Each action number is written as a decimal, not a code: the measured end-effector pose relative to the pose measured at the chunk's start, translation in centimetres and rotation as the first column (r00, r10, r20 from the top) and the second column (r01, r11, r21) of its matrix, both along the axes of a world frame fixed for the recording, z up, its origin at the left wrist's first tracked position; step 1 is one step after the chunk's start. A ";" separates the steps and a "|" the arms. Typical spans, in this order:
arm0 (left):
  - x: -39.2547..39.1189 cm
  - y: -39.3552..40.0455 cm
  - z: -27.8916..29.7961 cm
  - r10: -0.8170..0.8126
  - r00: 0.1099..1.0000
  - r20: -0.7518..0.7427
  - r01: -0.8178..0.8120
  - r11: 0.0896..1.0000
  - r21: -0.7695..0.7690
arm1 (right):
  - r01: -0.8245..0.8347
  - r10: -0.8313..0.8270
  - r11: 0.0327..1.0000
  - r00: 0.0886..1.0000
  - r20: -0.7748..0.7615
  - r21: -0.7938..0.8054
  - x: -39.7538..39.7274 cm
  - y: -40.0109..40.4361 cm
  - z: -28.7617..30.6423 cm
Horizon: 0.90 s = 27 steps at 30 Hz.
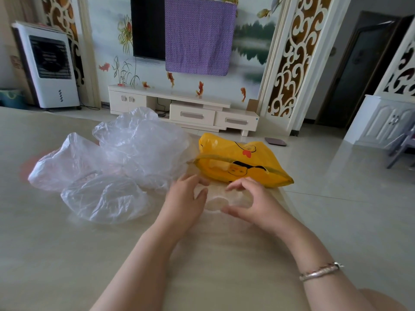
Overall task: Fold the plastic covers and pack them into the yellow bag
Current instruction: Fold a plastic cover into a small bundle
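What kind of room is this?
Most likely a home living room: a wall-mounted TV partly draped with a purple cloth, a low white TV cabinet below it, and a standing air cooler at the left.

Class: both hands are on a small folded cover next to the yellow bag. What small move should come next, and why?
Probably slip the folded cover, held between the left hand and right hand, into the yellow bag just beyond it; it already looks compact.
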<state>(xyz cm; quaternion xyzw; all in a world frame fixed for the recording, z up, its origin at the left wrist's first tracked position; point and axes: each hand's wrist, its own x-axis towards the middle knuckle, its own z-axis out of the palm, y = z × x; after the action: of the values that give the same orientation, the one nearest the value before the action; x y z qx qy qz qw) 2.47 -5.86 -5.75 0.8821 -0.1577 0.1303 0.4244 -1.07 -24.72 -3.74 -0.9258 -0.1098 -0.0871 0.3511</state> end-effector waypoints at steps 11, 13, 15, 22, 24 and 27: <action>-0.4 0.1 0.3 -0.127 0.989 -0.076 0.116 0.985 -0.131 | -0.115 0.101 0.982 0.990 -0.094 -0.152 -0.1 0.4 -0.6; -0.7 0.0 0.4 -0.140 0.986 -0.087 0.130 0.985 -0.112 | -0.064 0.063 0.994 0.998 -0.018 -0.089 0.1 0.7 -0.8; -0.8 0.0 0.3 -0.139 0.986 -0.089 0.136 0.990 -0.035 | -0.025 0.025 1.000 0.999 0.043 0.000 0.1 0.8 -0.6; 0.0 0.5 0.4 -0.011 0.999 -0.034 0.010 0.999 -0.039 | 0.025 -0.025 0.997 1.000 -0.005 0.067 0.0 0.1 -0.3; -0.1 0.6 0.5 0.037 0.997 -0.063 -0.039 0.999 -0.036 | 0.051 -0.050 0.998 0.999 -0.012 0.034 0.2 0.0 -0.5; 0.2 0.6 0.2 0.079 0.994 -0.074 -0.083 0.995 -0.057 | 0.131 -0.137 0.982 0.990 0.036 0.135 0.7 -0.3 -0.7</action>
<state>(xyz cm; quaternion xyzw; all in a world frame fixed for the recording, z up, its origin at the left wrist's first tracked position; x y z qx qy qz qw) 2.63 -5.22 -5.53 0.8788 -0.1025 0.1204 0.4502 -0.36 -25.03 -4.42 -0.9035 -0.0493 -0.1387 0.4025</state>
